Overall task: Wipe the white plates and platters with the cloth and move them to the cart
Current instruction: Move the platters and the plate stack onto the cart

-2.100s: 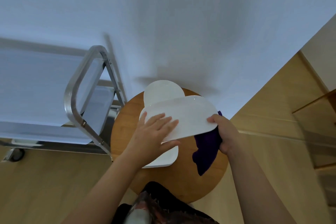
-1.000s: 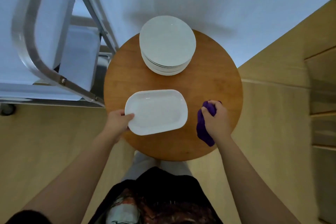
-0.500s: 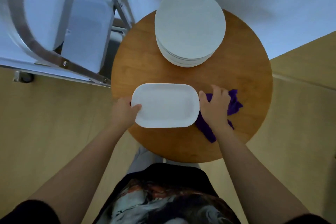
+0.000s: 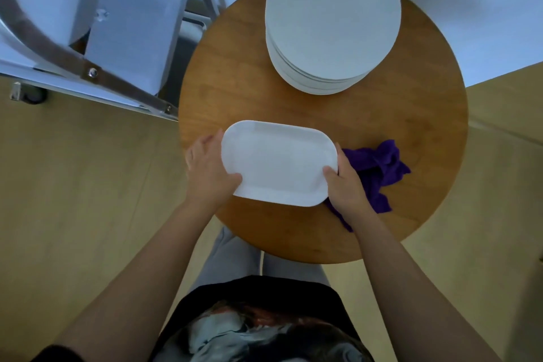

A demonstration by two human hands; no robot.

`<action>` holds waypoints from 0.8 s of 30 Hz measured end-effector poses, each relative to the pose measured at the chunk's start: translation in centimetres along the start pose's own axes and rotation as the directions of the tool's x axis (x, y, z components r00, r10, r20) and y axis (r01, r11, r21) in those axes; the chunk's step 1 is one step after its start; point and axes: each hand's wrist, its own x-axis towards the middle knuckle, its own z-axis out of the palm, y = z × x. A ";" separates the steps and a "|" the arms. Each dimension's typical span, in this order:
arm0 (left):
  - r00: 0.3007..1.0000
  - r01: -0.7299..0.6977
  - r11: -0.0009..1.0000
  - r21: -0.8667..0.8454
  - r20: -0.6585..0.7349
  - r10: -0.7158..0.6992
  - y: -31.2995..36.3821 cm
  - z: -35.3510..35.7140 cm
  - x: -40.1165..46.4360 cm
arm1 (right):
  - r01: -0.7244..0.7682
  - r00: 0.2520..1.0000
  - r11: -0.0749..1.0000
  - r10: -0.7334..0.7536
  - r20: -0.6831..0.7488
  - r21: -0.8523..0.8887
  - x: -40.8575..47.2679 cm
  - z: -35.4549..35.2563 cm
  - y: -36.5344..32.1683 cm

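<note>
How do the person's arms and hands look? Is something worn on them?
Both forearms are bare up to near the frame's lower edge. The left hand and right hand wear no gloves; no rings, watch or bracelet show. A dark sleeve edge appears at the left arm's bottom corner. The fingernails look short and unpainted.

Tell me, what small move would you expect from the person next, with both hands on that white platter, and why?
Probably lifting the platter off the round table and swinging it left toward the cart. The left hand and right hand each grip one short end, and the purple cloth lies let go on the table beside it, which suggests the wiping is done.
</note>
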 end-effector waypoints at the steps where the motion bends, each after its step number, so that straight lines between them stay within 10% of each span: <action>1: 0.998 0.015 0.998 -0.068 0.067 -0.011 -0.1 0.1 0.1 | 0.005 1.000 1.000 -0.005 0.019 0.005 0.0 -0.2 0.1; 6: 0.932 0.359 0.661 -0.659 0.285 -0.223 -0.2 0.5 0.9 | -0.097 0.995 0.991 0.095 0.032 0.093 1.4 -1.3 -0.1; 13: 0.812 0.583 0.400 -0.707 0.525 -0.255 1.2 -0.2 3.0 | -0.404 0.902 0.845 0.431 0.001 0.351 4.1 -0.1 -2.9; 24: 0.838 0.544 0.411 -0.732 0.500 -0.218 0.9 0.4 2.6 | -0.361 0.923 0.885 0.383 -0.020 0.292 3.5 0.6 -3.0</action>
